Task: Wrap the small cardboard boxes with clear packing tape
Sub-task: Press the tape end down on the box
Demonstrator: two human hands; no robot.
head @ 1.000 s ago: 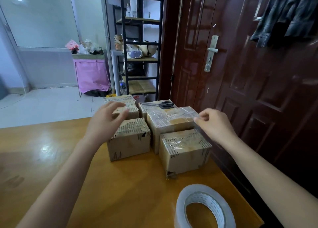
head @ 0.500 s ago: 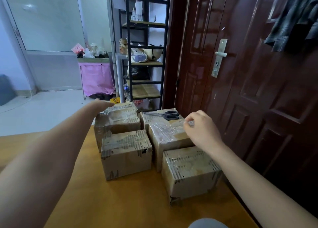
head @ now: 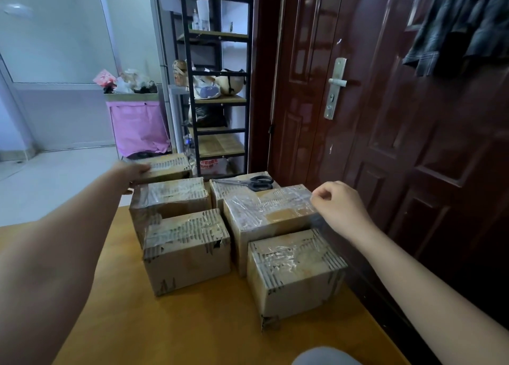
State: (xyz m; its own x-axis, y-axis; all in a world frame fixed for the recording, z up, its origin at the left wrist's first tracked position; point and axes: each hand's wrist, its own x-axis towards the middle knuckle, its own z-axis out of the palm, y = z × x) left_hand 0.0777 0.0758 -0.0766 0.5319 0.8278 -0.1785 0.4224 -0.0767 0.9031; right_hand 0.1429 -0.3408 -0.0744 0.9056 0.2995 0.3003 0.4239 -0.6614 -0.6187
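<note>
Several small cardboard boxes, all with clear tape over their tops, stand clustered on the wooden table (head: pixel 209 323). My left hand (head: pixel 132 173) reaches to the far left box (head: pixel 168 166) and grips its near left corner, fingers on top and thumb below. My right hand (head: pixel 340 209) is curled at the top right edge of the tall middle box (head: pixel 270 213) and pinches a strip of clear tape (head: pixel 318 221) that runs down that side. The tape roll (head: pixel 325 357) just shows at the bottom edge.
Black scissors (head: pixel 254 183) lie on the back box (head: pixel 234 189). A dark red door (head: pixel 385 144) runs close along the table's right edge. Behind the table stand a black shelf rack (head: pixel 217 89) and a pink-skirted cart (head: pixel 137 125).
My left hand moved from the near left boxes out to the far left box. My right hand stayed at the tall box's right edge. The view tilted up, so the tape roll dropped to the bottom edge.
</note>
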